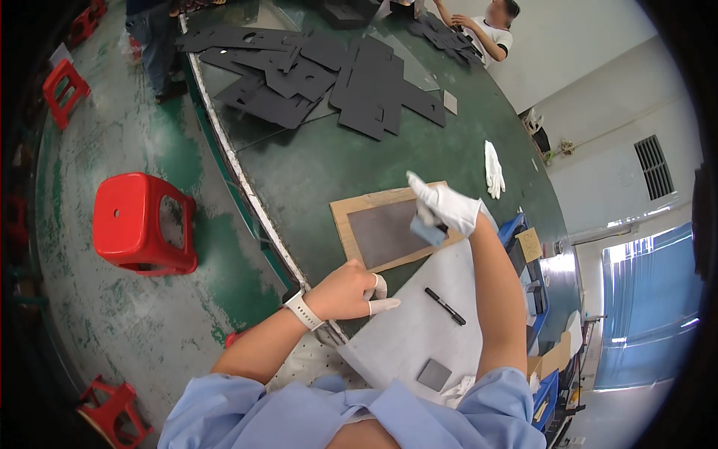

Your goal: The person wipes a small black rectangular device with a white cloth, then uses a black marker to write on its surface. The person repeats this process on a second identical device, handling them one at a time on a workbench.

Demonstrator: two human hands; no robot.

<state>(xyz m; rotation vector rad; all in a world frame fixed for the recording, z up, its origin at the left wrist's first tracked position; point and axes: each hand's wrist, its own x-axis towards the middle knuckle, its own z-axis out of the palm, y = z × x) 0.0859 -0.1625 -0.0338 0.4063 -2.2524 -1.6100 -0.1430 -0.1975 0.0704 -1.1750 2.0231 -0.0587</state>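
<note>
My right hand (pixel 452 209), in a white glove, is closed on a small light blue block (pixel 427 231), with one finger pointing out. Whether the block is a sponge or something firmer, I cannot make out. It is over the right part of a dark grey panel framed in brown board (pixel 346 226), lying on the green table. Beside the frame's near edge is my left hand (pixel 355 290), with white finger cots on the thumb and a finger. Those two digits stand apart with nothing between them. A black marker pen (pixel 445 306) lies on a white sheet (pixel 404 329) near me.
Black die-cut sheets (pixel 299 75) are heaped on the far table. A white glove (pixel 493 170) lies at right, near blue trays (pixel 516 228). A grey square (pixel 434 374) rests on the white sheet. Red stools (pixel 142 221) stand left; a person (pixel 490 34) works at the far side.
</note>
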